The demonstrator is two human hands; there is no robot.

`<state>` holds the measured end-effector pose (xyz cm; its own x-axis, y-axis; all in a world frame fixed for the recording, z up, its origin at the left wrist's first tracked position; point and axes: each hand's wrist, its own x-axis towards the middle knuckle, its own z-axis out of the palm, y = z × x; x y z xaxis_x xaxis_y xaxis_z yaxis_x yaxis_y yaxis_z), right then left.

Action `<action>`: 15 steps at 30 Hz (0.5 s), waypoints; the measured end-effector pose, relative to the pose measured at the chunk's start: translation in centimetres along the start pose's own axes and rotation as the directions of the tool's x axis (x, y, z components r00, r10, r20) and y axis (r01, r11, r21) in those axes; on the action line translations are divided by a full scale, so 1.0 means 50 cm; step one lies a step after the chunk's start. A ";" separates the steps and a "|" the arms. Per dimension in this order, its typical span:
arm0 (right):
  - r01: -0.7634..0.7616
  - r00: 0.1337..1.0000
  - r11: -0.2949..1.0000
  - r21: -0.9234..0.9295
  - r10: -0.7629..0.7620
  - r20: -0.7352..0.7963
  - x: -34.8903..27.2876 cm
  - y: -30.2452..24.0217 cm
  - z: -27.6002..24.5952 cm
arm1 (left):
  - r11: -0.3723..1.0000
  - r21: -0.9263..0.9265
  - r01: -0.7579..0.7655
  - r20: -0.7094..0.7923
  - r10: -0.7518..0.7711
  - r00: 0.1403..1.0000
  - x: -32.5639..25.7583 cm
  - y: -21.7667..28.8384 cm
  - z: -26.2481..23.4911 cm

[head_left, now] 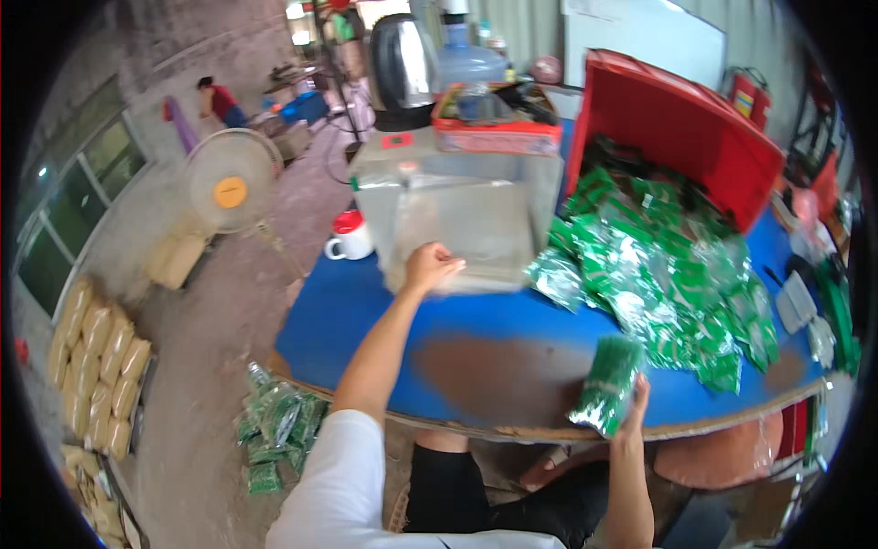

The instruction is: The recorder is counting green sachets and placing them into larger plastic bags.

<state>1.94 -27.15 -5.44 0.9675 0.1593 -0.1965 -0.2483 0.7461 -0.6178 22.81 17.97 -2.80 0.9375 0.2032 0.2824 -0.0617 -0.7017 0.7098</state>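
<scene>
My right hand (634, 404) grips a green and clear plastic packet (607, 384) from its right side, just above the table's near edge. My left hand (434, 267) reaches forward to the front of a grey box-shaped machine (466, 224). Its thumb and fingers are drawn together; whether anything small lies between them I cannot make out. To the right, a heap of similar green shiny packets (677, 274) spills over the table from a red plastic bin (677, 119) lying on its side.
The blue table (338, 320) has a worn brown patch near me. A white mug with a red lid (350, 236) stands left of the machine, and a kettle (402, 69) behind. Green packets (279, 425) lie on the floor at left, near stacked tan bags (101, 361) and a fan (229, 183).
</scene>
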 end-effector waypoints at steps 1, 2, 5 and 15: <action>0.011 0.994 0.999 -0.039 -0.016 -0.109 0.002 0.006 -0.011 | 1.000 0.007 0.011 -0.002 -0.011 1.000 0.006 0.002 0.007; 0.007 0.998 0.998 -0.063 -0.011 -0.062 -0.001 0.004 0.010 | 1.000 0.017 0.023 -0.005 -0.023 1.000 0.011 -0.002 0.003; -0.027 0.998 0.997 -0.078 0.022 -0.055 -0.003 0.001 0.000 | 0.990 0.074 0.120 0.037 -0.123 0.992 0.013 0.041 -0.003; -0.005 1.000 1.000 -0.028 0.005 0.017 0.010 -0.007 0.031 | 0.993 0.094 0.071 -0.013 -0.070 0.997 0.028 0.036 -0.016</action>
<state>2.58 -26.33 -4.14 0.9668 0.1740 -0.1871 -0.2542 0.7268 -0.6380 23.75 17.53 -0.61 0.9350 0.2609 0.2401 0.0377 -0.7465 0.6643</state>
